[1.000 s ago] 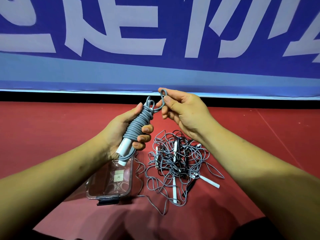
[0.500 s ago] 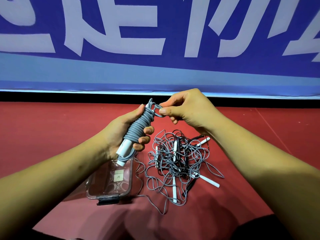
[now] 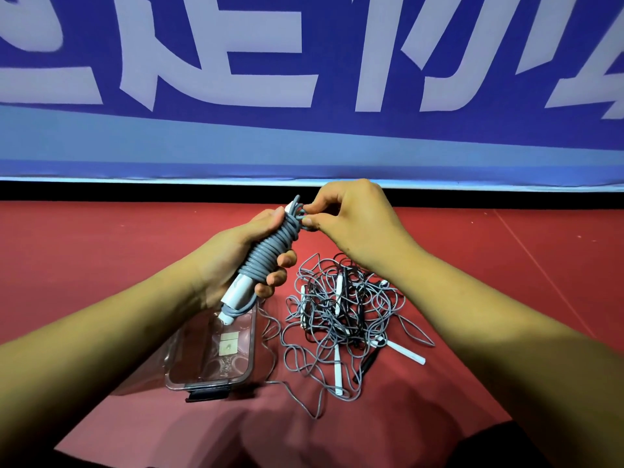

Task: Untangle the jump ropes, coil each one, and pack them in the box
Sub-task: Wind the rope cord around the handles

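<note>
One jump rope is wound tight around its white handle and held at a tilt in the left hand, whose fingers curl round the coil, likely to stop the turns springing loose. The right hand pinches the rope's loose end at the top, apparently to tuck it under. The clear box (just beneath the coil) sits on the red mat beside the unsorted tangle.

Sports hall or gym, by look of it. Red matte flooring like court surface, thin pale line crossing right side. Long blue banner with huge white characters along back edge, black strip beneath. Tangled jump ropes with white handles heaped on floor suit setting.
</note>
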`<control>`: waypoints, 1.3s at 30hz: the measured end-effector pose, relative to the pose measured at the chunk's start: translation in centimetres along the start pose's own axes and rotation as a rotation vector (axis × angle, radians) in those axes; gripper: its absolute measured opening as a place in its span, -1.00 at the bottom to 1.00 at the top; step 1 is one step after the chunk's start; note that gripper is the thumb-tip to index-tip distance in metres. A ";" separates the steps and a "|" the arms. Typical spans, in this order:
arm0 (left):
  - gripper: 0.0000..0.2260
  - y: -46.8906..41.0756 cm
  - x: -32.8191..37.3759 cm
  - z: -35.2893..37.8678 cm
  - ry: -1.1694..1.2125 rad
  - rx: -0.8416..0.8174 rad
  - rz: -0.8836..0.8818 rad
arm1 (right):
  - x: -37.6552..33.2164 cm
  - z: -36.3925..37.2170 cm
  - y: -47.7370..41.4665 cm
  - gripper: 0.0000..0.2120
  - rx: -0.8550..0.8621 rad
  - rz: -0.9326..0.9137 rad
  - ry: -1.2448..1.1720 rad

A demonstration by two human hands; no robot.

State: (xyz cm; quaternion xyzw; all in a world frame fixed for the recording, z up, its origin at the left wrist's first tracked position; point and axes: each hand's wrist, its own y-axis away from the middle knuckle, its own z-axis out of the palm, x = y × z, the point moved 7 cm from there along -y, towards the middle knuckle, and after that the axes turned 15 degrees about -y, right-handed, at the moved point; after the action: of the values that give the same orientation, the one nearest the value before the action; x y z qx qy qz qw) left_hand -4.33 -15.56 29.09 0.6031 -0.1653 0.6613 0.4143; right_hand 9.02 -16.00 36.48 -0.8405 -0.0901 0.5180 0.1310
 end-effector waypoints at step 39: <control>-0.63 1.5 -0.9 0.1 0.037 -0.201 -0.251 | 0.1 1.6 0.3 -0.86 -0.184 -0.037 0.066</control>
State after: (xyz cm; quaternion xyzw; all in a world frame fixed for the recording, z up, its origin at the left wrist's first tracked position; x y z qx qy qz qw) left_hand -5.43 -16.90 28.68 0.5621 -0.1465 0.5955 0.5550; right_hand 7.64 -16.02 35.63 -0.8637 -0.1483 0.4772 0.0657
